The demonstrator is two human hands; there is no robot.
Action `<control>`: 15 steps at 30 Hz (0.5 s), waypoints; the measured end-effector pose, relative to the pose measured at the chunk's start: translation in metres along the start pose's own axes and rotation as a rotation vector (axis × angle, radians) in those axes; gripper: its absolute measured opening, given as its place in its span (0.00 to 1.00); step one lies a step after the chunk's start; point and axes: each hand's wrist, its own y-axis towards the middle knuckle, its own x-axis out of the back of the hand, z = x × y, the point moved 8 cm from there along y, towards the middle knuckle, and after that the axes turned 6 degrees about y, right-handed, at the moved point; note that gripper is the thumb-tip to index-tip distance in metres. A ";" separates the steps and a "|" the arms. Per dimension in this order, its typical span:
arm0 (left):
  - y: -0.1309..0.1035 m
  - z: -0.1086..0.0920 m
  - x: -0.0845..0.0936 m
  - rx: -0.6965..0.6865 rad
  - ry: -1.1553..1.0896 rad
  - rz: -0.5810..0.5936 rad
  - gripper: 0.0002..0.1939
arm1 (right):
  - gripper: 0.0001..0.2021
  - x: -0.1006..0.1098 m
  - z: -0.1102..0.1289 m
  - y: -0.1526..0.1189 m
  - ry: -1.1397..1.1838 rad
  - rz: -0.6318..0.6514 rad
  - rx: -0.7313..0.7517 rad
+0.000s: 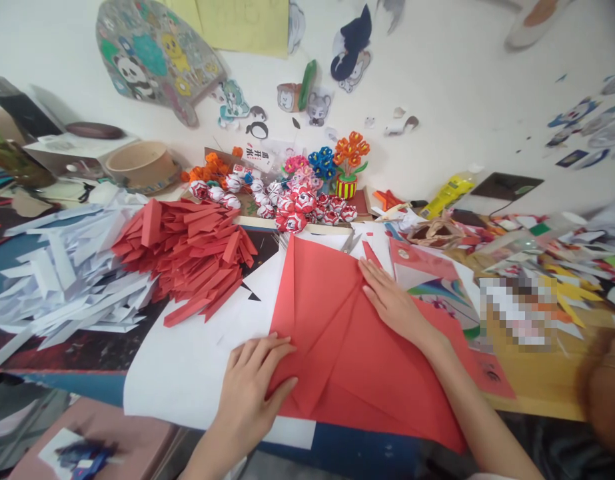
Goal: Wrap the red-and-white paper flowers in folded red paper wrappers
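A large sheet of red paper (387, 367) lies in front of me with creases and a folded flap across it. Over its lower left edge rests my left hand (254, 380), fingers together and slightly bent, thumb spread apart on the red surface. My right hand (392, 300) lies flat at the upper right side of the folded part, fingers stretched out. Under the red paper is a white sheet (187, 373). Metal scissors (350, 243) poke out just behind the red paper, partly covered.
On the left are heaps of folded white paper strips (62, 273) and folded red paper strips (187, 247). Paper flowers (297, 200) and a striped flowerpot (346, 187) stand along the wall. Paper scraps, a yellow bottle (450, 193) and part of another person (607, 393) are right.
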 end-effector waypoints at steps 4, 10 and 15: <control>0.000 0.000 -0.001 -0.007 -0.005 0.002 0.17 | 0.25 0.018 -0.015 -0.004 0.056 -0.246 -0.103; 0.002 -0.001 0.002 -0.003 -0.023 -0.014 0.15 | 0.21 0.023 0.023 -0.024 0.056 -0.287 -0.030; 0.002 -0.001 0.002 0.043 -0.068 -0.006 0.02 | 0.16 0.011 0.051 -0.025 0.089 -0.149 0.147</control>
